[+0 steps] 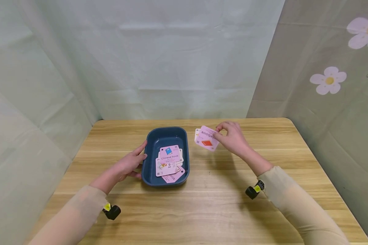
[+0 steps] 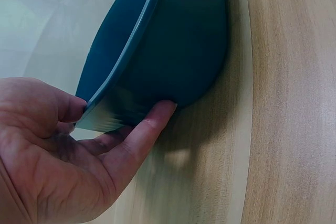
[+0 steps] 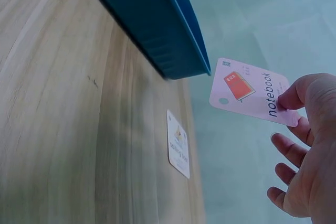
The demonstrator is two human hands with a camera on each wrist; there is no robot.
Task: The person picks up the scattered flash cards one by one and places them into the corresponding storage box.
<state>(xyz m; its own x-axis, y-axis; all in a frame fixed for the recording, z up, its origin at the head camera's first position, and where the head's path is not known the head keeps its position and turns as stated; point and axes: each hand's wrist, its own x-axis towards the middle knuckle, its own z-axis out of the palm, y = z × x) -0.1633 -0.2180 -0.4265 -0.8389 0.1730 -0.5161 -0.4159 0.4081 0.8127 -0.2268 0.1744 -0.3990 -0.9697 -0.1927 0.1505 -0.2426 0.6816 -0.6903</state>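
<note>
A dark blue tray (image 1: 165, 132) stands on the wooden table, holding several overlapping word cards; the top pink one reads "Chinese book" (image 1: 169, 154). My left hand (image 1: 130, 165) rests against the tray's left side, its fingers spread on the outer wall and up at the rim. To the right of the tray, my right hand (image 1: 233, 137) pinches a pink card (image 3: 241, 90) by one edge between thumb and forefinger, above the table. That card shows a red book and the word "notebook"; the other fingers are loosely bent. Beneath it, a white picture card (image 3: 178, 142) lies on the table.
The wooden table (image 1: 208, 211) has rounded far corners and meets a pale hanging cloth (image 1: 178, 68) along its back edge. A flower-printed cloth (image 1: 306, 112) hangs on the right. Small black cameras (image 1: 111, 211) are strapped at both wrists.
</note>
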